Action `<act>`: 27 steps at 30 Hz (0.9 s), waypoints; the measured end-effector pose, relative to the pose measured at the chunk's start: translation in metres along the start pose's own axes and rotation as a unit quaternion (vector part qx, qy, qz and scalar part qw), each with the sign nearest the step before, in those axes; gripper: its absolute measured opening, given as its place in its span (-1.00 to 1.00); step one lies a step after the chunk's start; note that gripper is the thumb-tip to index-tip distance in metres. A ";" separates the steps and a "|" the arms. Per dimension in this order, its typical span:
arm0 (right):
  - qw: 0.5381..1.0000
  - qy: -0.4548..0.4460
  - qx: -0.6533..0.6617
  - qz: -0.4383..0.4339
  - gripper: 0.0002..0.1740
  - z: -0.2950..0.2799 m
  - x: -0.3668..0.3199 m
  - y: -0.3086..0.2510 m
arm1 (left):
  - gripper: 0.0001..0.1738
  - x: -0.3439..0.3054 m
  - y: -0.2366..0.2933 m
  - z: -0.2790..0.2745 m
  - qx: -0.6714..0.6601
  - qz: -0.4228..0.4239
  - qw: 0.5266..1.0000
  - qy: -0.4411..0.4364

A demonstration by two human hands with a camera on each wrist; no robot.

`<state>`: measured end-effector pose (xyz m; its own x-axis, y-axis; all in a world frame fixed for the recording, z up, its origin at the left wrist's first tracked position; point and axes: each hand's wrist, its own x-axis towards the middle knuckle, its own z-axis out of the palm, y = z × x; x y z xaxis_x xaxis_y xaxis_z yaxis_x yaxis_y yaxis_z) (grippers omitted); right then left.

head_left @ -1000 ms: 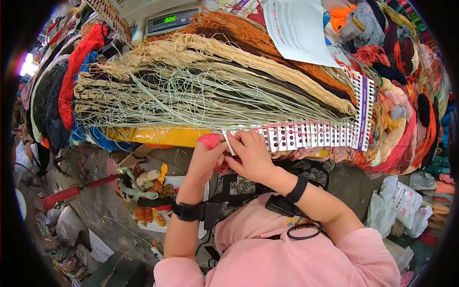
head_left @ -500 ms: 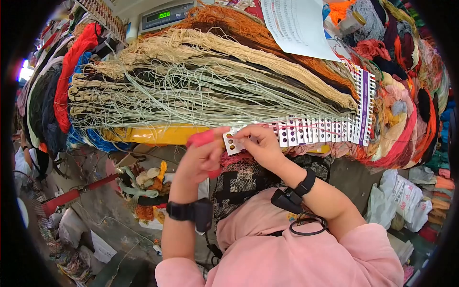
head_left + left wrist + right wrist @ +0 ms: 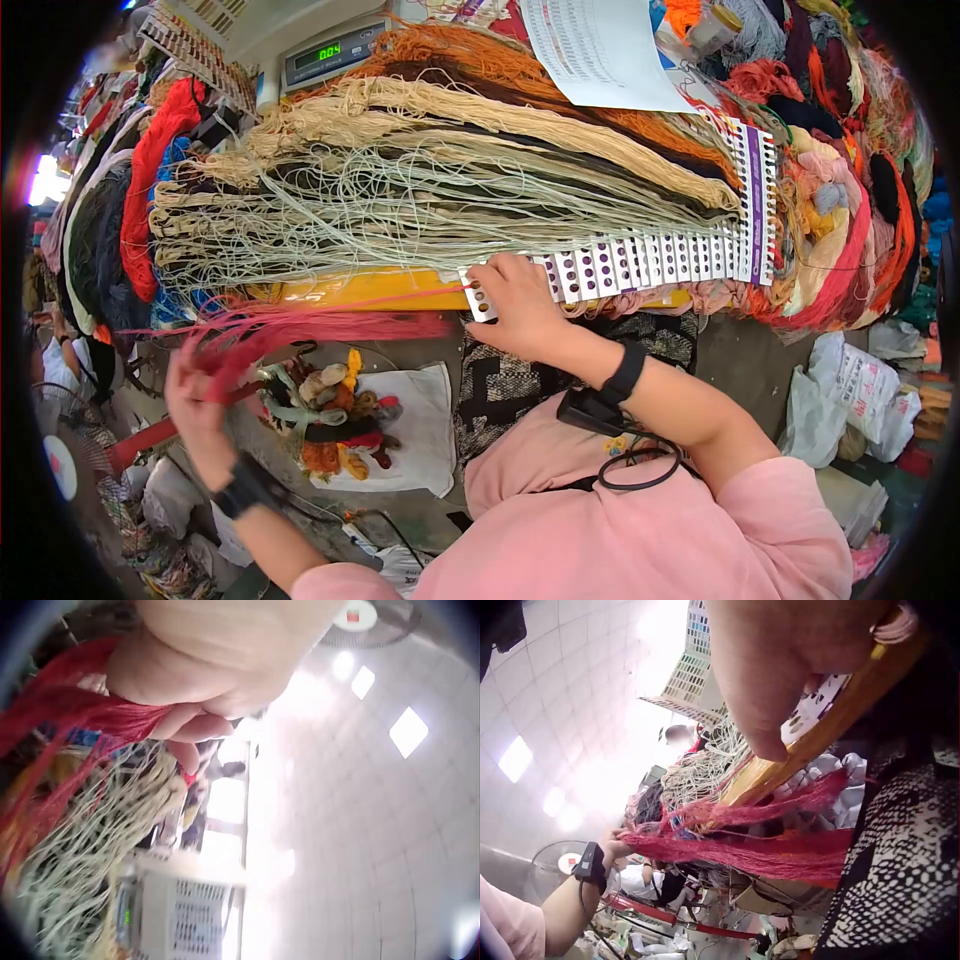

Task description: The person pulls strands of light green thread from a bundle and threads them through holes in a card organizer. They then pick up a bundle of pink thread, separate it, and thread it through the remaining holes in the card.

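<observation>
My left hand (image 3: 195, 405) is drawn out to the far left, gripping a skein of pink-red thread (image 3: 330, 328). The strands pass between its curled fingers in the left wrist view. Strands stretch from it toward the right hand (image 3: 517, 308), which pinches the left end of a white perforated card strip (image 3: 598, 262) at the front edge of the table. In the right wrist view the skein (image 3: 757, 855) hangs in loose lengths beneath the yellow edge (image 3: 821, 720). Pale green and cream threads (image 3: 430, 190) fan out from the card holes across the table.
A digital scale (image 3: 333, 52) and a printed sheet (image 3: 600, 50) lie at the back. Coloured hanks, such as a red one (image 3: 155, 200), hang at both sides. Below, yarn bundles lie on a white sack (image 3: 430, 420) beside a red bar (image 3: 150, 440). Plastic bags (image 3: 850, 390) stand at the right.
The left hand has moved from beside the card far to the left, drawing the pink-red skein out lengthwise. The right hand has stayed at the card end. The scale reading went from 0.06 to 0.04.
</observation>
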<state>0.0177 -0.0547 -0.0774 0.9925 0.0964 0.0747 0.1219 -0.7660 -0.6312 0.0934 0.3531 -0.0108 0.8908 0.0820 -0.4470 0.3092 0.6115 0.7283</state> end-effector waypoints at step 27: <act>0.783 -0.160 0.549 0.246 -0.88 -0.052 -0.036 -0.025 | -0.39 -0.119 -0.222 0.179 -0.041 -0.173 0.955 -0.237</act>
<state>-0.0210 -0.0716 -0.0239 0.8451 0.2499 -0.4726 -0.5259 0.2298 -0.8189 -0.0213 0.0673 -0.0264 0.7972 -0.4891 -0.3538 0.6019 0.5986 0.5286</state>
